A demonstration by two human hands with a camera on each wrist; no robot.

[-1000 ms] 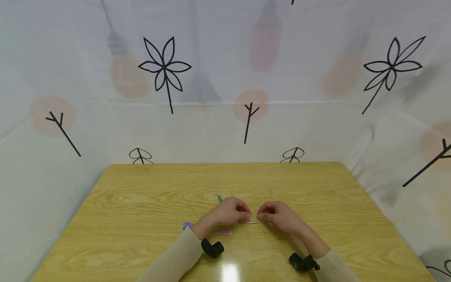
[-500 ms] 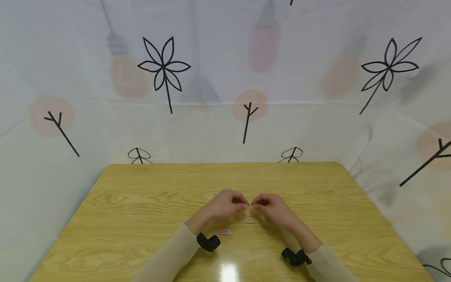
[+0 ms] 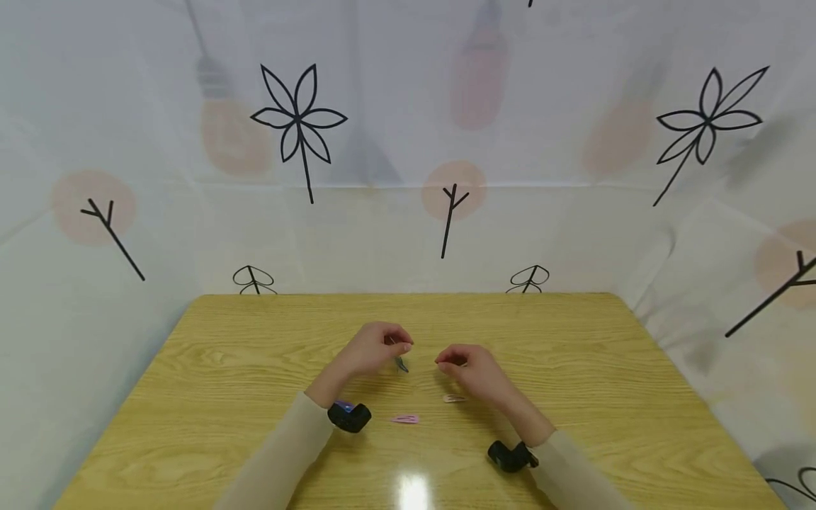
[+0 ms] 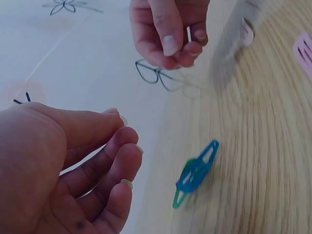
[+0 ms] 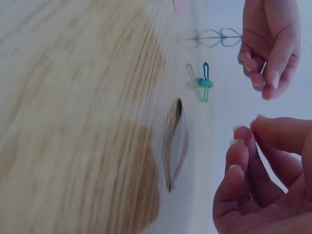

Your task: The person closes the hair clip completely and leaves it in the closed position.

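My left hand [image 3: 376, 347] hovers over the table just above a crossed pair of blue and green snap hair clips [image 4: 197, 170]. Its thumb and fingertips come together loosely, and nothing shows between them. To the right, my right hand [image 3: 474, 370] is raised with fingers softly bent, also with nothing visible in it. Below the right hand lies a beige snap hair clip [image 3: 454, 399], seen from its side as a thin, bowed shape in the right wrist view. A pink hair clip [image 3: 405, 419] lies nearer the front.
A purple hair clip [image 3: 345, 406] is partly covered by the black left wrist camera [image 3: 350, 418]. The wood-grain table [image 3: 548, 333] meets a patterned cloth backdrop [image 3: 382, 234] along its far and side edges.
Both hands have risen from beside the beige clip, come close together, then parted. The left hand has moved left and away toward the blue and green clips. The beige clip stays on the table.
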